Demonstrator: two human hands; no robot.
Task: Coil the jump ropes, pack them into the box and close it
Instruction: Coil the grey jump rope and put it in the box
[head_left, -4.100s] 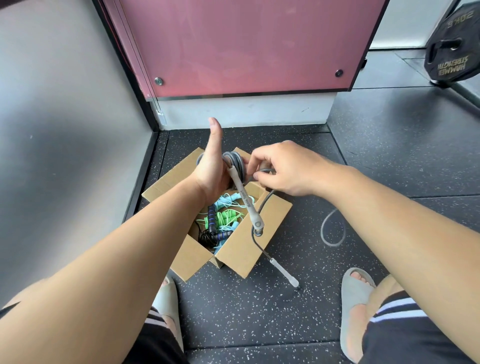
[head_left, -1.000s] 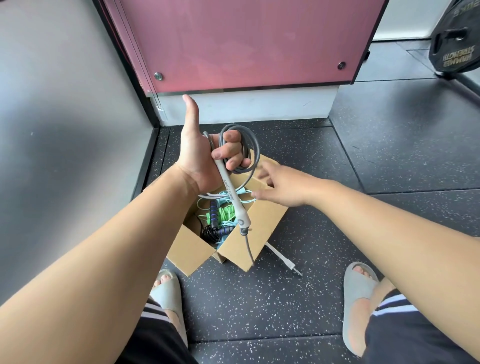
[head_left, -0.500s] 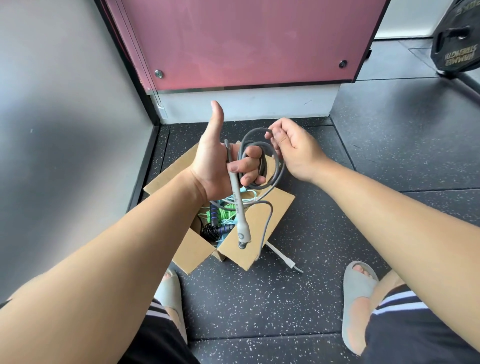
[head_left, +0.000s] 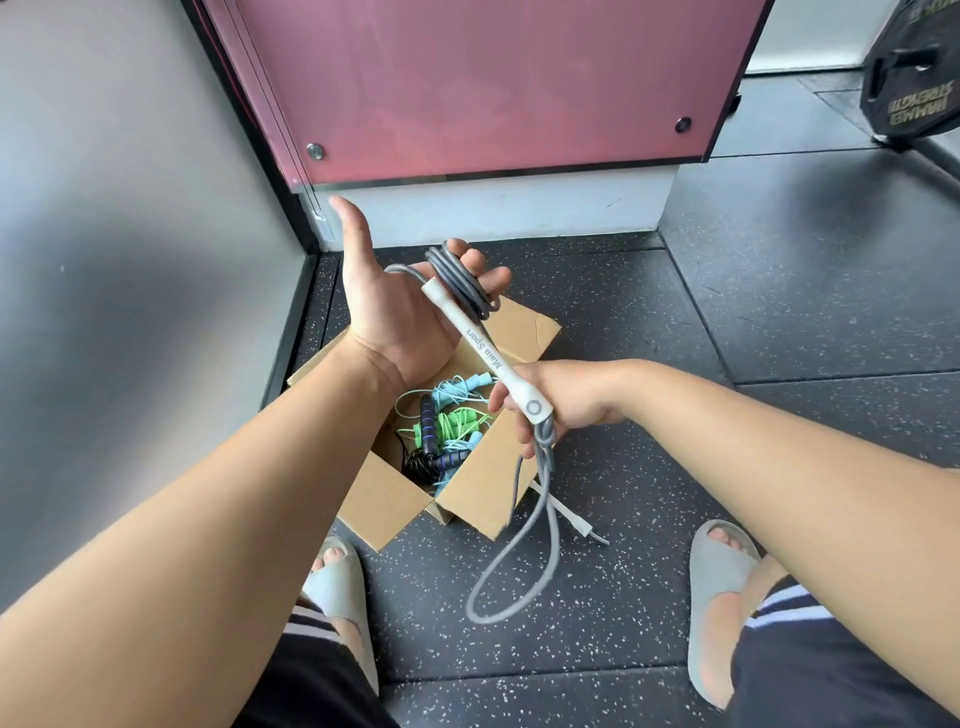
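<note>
Head view: grey jump rope (head_left: 462, 291) is up in the air over the open box (head_left: 470, 493), partly coiled round your left fingers. Left hand (head_left: 395, 312) is palm up, thumb out, grip closed through the coil. Right hand (head_left: 563, 410) has its grip closed on the low end of the handle (head_left: 483, 348), which slants down from the coil. A slack loop (head_left: 519, 571) hangs under it; contact with the floor can't be told. The second handle (head_left: 571, 519) lies on the floor just beside the box.

Room: grey wall (head_left: 130, 260) close on your left, pink panel (head_left: 493, 88) behind the box, open floor (head_left: 779, 291) to your right.

Since half a second ago: right hand has dropped from the coil's top to the handle end. The handle, then near upright, now slants.

Look: grey cord, pale handle lettered "Main Sport". Green, blue and black ropes (head_left: 447, 421) lie in the box.
</note>
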